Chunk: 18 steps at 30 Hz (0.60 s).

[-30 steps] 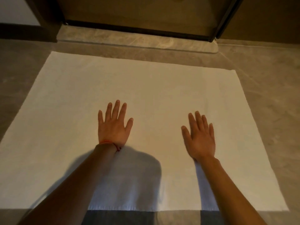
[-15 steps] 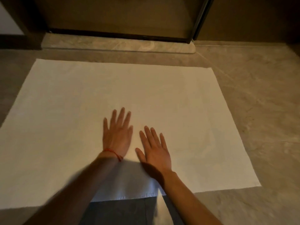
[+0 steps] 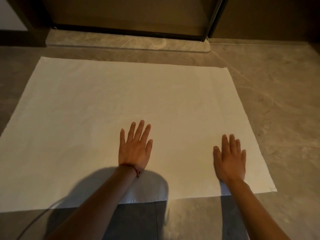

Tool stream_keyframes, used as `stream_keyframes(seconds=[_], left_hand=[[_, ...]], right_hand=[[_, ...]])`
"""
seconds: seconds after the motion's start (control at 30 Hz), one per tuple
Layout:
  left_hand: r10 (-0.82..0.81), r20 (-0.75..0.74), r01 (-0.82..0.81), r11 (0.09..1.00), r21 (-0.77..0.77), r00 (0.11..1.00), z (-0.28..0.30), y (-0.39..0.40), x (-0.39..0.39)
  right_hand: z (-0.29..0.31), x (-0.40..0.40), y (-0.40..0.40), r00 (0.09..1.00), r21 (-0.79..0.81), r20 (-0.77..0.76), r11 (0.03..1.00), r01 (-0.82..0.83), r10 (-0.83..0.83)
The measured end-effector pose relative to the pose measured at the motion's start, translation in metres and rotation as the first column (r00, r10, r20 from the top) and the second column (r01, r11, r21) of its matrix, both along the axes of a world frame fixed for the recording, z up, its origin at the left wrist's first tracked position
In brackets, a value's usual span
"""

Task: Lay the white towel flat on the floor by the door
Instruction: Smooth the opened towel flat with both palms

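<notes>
On the stone floor (image 3: pixel 270 104) in front of the door (image 3: pixel 131 13), seen from the head camera, the white towel (image 3: pixel 107 108) is lying spread out as a near-full rectangle, its far edge running just short of the raised threshold (image 3: pixel 124 42) and its near edge sitting closest to the person. Both palms are pressing down on the cloth rather than gripping it: the left hand (image 3: pixel 135 149), with a red string bracelet (image 3: pixel 133 168) at the wrist, is resting flat near the towel's middle with fingers splayed, and the right hand (image 3: pixel 230 161) is lying flat toward the right side, near the near right corner. Neither hand is holding anything; fingers are extended and nothing is pinched between them. This placement looks meant for smoothing, with weight spread across the fabric so it settles against the tiles. No folds or lifted corners are showing, though the left edge is running out of the picture, so the laying appears nearly finished.
</notes>
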<state>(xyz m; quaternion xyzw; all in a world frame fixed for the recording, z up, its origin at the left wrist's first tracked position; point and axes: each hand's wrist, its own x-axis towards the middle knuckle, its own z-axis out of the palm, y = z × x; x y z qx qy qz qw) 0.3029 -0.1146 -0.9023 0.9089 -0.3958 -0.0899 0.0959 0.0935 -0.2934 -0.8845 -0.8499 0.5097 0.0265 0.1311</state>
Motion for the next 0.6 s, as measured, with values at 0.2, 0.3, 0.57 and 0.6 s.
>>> stream_keyframes(seconds=[0.2, 0.3, 0.57, 0.6], left_hand=[[-0.002, 0.000, 0.002, 0.996, 0.086, 1.000, 0.004, -0.001, -0.005], [0.031, -0.011, -0.030, 0.996, 0.085, 0.999, 0.006, 0.000, -0.013], [-0.093, -0.061, 0.096, 0.994, 0.050, 0.994, 0.001, 0.038, -0.055], [-0.085, -0.046, 0.086, 0.996, 0.035, 0.995, -0.001, 0.044, -0.049]], right_hand=[[0.000, 0.071, 0.062, 0.933, -0.052, 0.144, 0.944, -0.324, 0.329], [-0.009, 0.086, 0.084, 0.892, -0.019, 0.106, 0.897, -0.441, 0.440], [-0.014, 0.085, 0.083, 0.890, -0.021, 0.067, 0.892, -0.451, 0.451], [-0.013, 0.084, 0.083, 0.890, -0.017, 0.068, 0.893, -0.450, 0.450]])
